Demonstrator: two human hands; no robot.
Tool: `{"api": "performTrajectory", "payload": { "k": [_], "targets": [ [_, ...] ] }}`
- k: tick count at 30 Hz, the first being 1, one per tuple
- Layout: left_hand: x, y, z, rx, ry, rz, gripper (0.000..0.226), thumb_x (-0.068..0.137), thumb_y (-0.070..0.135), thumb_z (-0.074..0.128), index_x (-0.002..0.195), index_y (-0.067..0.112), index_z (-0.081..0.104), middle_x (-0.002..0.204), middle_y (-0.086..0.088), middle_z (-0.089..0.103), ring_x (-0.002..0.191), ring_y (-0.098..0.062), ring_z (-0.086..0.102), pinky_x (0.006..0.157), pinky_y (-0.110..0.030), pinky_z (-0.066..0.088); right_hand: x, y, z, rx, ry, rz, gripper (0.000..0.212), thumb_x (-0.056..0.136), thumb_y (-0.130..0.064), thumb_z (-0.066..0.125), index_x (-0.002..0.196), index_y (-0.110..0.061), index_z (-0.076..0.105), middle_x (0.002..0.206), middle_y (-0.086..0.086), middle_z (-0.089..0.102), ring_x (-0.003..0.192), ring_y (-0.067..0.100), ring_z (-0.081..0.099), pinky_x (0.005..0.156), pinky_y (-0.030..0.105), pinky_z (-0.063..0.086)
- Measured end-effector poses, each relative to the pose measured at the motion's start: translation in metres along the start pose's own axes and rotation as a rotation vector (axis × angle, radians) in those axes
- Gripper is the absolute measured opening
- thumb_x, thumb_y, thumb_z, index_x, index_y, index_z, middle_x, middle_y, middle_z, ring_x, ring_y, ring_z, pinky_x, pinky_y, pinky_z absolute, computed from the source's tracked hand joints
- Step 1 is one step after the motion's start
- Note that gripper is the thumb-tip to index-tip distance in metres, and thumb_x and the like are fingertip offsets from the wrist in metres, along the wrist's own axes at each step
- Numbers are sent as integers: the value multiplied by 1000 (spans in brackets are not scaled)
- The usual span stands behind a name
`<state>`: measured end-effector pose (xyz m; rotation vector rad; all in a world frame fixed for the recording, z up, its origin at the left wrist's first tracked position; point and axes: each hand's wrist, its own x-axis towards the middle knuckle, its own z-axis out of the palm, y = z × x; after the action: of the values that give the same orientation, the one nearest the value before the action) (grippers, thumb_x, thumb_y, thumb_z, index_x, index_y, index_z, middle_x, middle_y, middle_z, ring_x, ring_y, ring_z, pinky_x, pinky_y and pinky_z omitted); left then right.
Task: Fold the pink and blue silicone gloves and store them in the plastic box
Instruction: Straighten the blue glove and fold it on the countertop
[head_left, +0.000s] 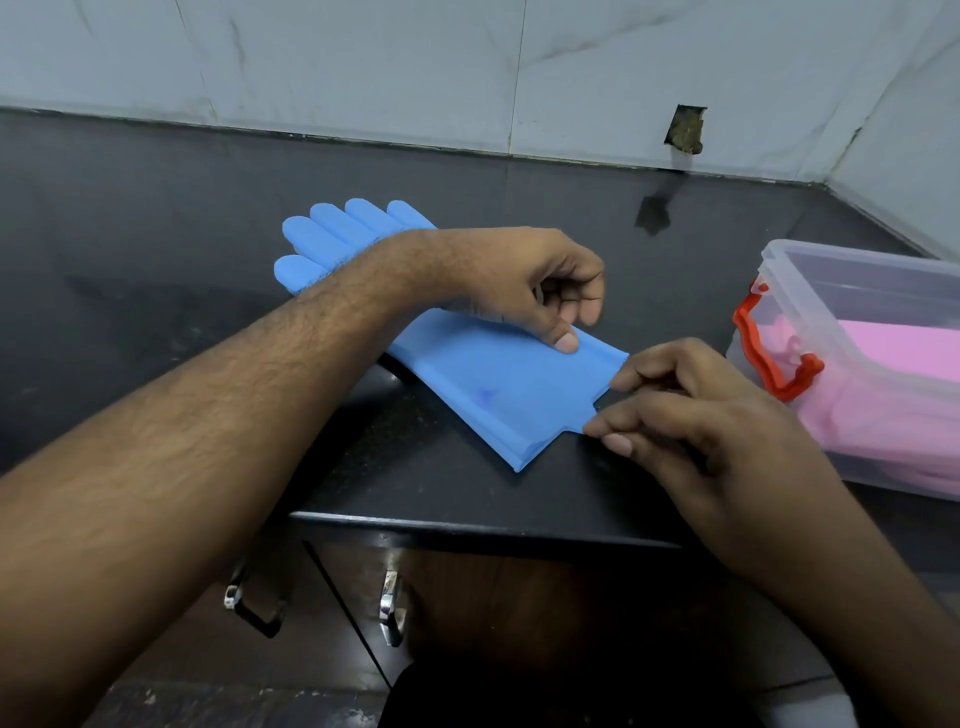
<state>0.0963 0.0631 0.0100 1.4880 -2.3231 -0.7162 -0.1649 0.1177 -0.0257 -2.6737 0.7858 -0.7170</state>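
Observation:
A blue silicone glove (488, 379) lies flat on the dark counter (156, 260), fingers pointing to the far left and cuff toward the near right. My left hand (524, 286) rests on the glove's middle, its thumb pressing the far edge and its fingers curled. My right hand (691, 410) pinches the cuff's end at its notched edge. The pink glove (893, 374) lies inside the clear plastic box (779, 291) at the right.
The box has a red latch handle (769, 358) on its near-left side. A tiled wall (467, 67) backs the counter, with a broken hole (687, 130) in it. Drawers with metal handles (389, 608) sit below the counter's front edge.

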Motion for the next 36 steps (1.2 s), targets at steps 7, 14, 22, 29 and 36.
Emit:
{"api": "performTrajectory", "payload": {
  "k": [7,14,22,29,36],
  "targets": [
    [1,-1,-1,14,-29,-26,12,89,28,80,99,23,76,83,11,69,72,-2,62,68,-16,51,0,2,3,138,168,114,29,88,-9,76,105,-29,65,97,-13,61,90,5,62,77,7,44],
    [-1,1,1,-1,-37,-34,7,91,28,79,95,24,75,86,4,70,73,-4,61,69,-19,51,9,-10,-1,52,-40,107,9,90,-15,76,94,-22,79,97,-7,63,89,8,60,78,27,46],
    [-4,3,0,-25,-47,-24,10,94,24,75,96,17,69,92,-7,72,70,-3,61,66,-19,51,18,-15,-2,-160,-173,78,17,101,-31,54,101,-29,71,99,-11,51,95,11,44,82,33,40],
    [-11,5,-2,-334,-131,53,10,98,13,71,98,9,62,76,-11,63,63,-16,59,58,-24,50,7,-8,3,-133,54,-69,14,96,-34,59,97,-25,69,105,-8,54,94,13,48,76,28,41],
    [-15,4,-8,-532,-215,109,9,95,9,72,101,9,64,75,-2,71,67,-17,67,67,-29,54,-1,-6,5,-168,190,-135,54,74,-47,78,124,-27,72,141,4,43,125,27,42,101,50,42]
  ]
}}
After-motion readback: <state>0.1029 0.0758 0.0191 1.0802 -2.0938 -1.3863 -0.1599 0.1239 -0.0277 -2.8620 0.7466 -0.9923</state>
